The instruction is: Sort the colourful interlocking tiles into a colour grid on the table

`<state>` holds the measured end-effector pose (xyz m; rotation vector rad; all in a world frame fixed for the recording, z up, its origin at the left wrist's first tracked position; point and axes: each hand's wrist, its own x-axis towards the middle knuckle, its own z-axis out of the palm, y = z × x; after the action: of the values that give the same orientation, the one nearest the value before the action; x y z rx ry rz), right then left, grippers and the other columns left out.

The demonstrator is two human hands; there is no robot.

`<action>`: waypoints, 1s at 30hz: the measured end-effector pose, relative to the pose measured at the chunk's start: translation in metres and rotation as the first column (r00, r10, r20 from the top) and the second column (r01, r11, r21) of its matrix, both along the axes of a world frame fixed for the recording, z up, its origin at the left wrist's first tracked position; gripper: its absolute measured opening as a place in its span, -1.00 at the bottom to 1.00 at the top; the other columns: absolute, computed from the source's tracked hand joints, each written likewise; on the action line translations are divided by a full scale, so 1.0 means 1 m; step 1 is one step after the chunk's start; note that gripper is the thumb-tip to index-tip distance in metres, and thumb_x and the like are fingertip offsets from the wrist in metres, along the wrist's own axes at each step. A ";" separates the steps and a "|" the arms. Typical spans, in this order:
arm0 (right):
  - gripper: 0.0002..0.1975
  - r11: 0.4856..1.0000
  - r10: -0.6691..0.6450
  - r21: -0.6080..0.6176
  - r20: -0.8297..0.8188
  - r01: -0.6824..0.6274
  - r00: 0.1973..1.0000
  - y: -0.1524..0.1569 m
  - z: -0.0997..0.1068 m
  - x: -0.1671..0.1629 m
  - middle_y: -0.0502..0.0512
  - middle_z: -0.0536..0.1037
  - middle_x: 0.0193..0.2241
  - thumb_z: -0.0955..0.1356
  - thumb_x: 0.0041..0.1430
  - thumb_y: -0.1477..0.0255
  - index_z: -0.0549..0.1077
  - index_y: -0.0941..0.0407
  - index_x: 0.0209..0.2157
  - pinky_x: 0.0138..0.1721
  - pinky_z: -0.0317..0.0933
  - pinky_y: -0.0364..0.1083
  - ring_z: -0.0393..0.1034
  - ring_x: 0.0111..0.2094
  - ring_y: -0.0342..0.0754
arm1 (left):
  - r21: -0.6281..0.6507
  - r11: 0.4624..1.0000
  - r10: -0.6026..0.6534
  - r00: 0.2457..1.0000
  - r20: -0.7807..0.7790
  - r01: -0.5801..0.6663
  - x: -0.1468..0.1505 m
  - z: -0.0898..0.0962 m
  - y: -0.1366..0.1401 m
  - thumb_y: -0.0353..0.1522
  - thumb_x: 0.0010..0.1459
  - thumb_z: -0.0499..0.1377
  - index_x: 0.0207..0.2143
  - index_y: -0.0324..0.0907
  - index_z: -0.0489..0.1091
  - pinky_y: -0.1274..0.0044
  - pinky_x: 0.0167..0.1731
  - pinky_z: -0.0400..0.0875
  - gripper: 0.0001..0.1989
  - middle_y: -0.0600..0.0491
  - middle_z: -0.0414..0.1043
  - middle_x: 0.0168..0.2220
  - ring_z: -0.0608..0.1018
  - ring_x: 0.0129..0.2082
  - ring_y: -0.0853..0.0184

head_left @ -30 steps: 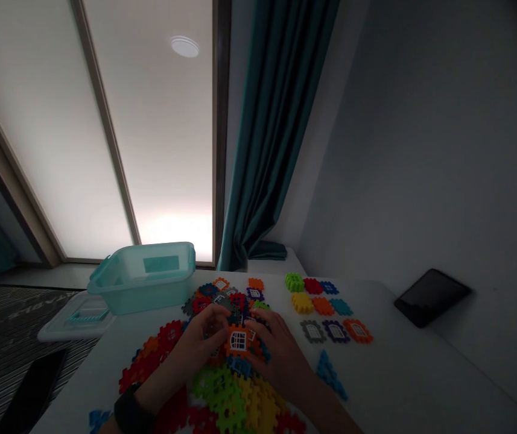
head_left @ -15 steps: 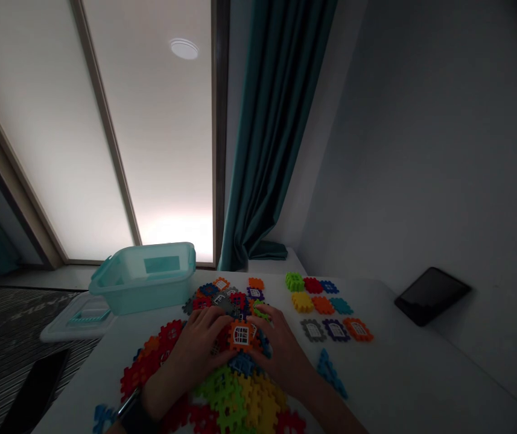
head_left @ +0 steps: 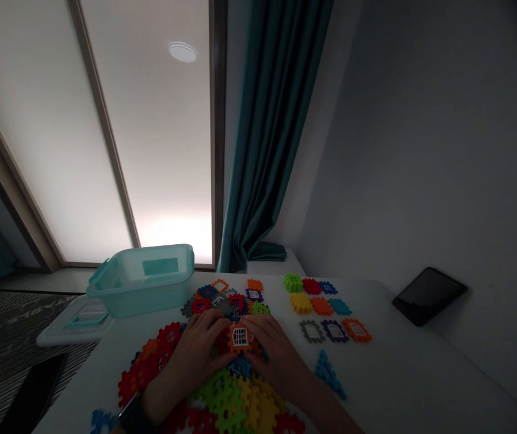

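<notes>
An orange interlocking building tile [head_left: 240, 337] with a white window insert is held upright above the pile. My left hand [head_left: 200, 345] grips its left side between thumb and fingers. On the other side, my right hand [head_left: 272, 349] pinches its right edge, fingers across the top corner. Beneath both hands lies a heap of toothed tiles: red ones [head_left: 143, 372] at the left, green ones [head_left: 225, 398] and yellow ones [head_left: 260, 405] in front. Grey, blue and red tiles [head_left: 222, 300] lie beyond my hands. The palms hide part of the heap.
Sorted tiles stand in rows at the right, among them a yellow stack [head_left: 301, 303] and a purple window tile [head_left: 335, 330]. A blue triangular piece [head_left: 329, 375] lies nearer. A teal bin [head_left: 145, 298] and its lid [head_left: 75, 322] are at the left; a black tablet [head_left: 430, 295] is far right.
My right hand's fingers have come down from the green tile behind and closed over the orange tile's right side. My left hand stays on the tile. The view has shifted slightly.
</notes>
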<state>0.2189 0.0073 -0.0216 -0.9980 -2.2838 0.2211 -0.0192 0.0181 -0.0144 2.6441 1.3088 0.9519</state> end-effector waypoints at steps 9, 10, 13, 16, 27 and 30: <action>-0.54 0.999 0.026 -0.022 -0.050 -0.028 0.998 0.004 -0.001 0.002 0.14 0.49 0.11 0.42 0.26 0.51 0.37 -0.03 0.16 0.20 0.32 0.15 0.36 0.17 0.12 | 0.014 1.000 -0.001 1.000 -0.003 0.001 -0.002 -0.006 0.002 -0.26 0.12 0.37 0.10 -0.05 0.41 0.24 -0.03 0.45 -0.51 -0.07 0.46 -0.02 0.52 -0.07 0.05; -0.58 0.999 0.029 -0.030 -0.052 -0.031 0.998 0.005 -0.001 0.002 0.13 0.50 0.10 0.42 0.27 0.50 0.39 -0.03 0.12 0.19 0.32 0.14 0.36 0.16 0.12 | 0.015 1.000 -0.002 1.000 -0.008 0.002 -0.002 -0.006 0.002 -0.26 0.12 0.37 0.11 -0.05 0.40 0.24 -0.02 0.45 -0.50 -0.08 0.46 -0.01 0.52 -0.06 0.04; -0.67 0.999 0.027 -0.036 -0.056 -0.029 0.998 0.005 0.002 0.002 0.11 0.51 0.07 0.42 0.28 0.51 0.42 -0.02 0.05 0.16 0.34 0.11 0.38 0.14 0.10 | 0.024 1.000 -0.007 1.000 -0.004 0.007 -0.003 -0.004 0.003 -0.26 0.13 0.37 0.10 -0.07 0.41 0.25 -0.03 0.44 -0.52 -0.08 0.46 -0.01 0.52 -0.05 0.04; -0.65 1.000 0.019 -0.018 -0.068 -0.020 0.997 0.005 0.002 0.000 0.12 0.51 0.06 0.40 0.29 0.53 0.41 -0.02 0.07 0.12 0.36 0.10 0.39 0.12 0.10 | 0.029 0.999 -0.020 1.000 0.003 0.020 -0.003 -0.002 0.003 -0.29 0.16 0.36 0.00 -0.10 0.43 0.26 -0.04 0.43 -0.65 -0.06 0.47 -0.05 0.52 -0.06 0.06; -0.64 0.998 0.034 0.056 -0.072 -0.030 0.997 0.004 -0.005 -0.001 0.13 0.52 0.00 0.32 0.27 0.65 0.39 0.01 0.03 0.05 0.39 0.08 0.42 0.03 0.07 | 0.049 0.998 -0.035 0.998 -0.060 0.038 -0.006 -0.001 0.009 -0.48 0.20 0.27 -0.05 -0.11 0.46 0.31 -0.09 0.41 -0.73 -0.02 0.48 -0.12 0.54 -0.12 0.13; -0.78 0.994 0.072 0.085 -0.086 -0.065 0.994 0.007 -0.005 -0.001 0.11 0.55 -0.13 0.29 0.35 0.62 0.42 0.03 -0.10 -0.07 0.41 0.04 0.46 -0.08 0.04 | 0.092 0.995 -0.034 0.997 -0.070 0.040 -0.008 -0.004 0.013 -0.50 0.23 0.25 -0.10 -0.12 0.49 0.34 -0.15 0.40 -0.80 0.00 0.47 -0.17 0.54 -0.17 0.16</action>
<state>0.2175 0.0139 -0.0270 -0.8523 -2.2297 0.1940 -0.0276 0.0309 -0.0184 2.7845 1.2534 0.9482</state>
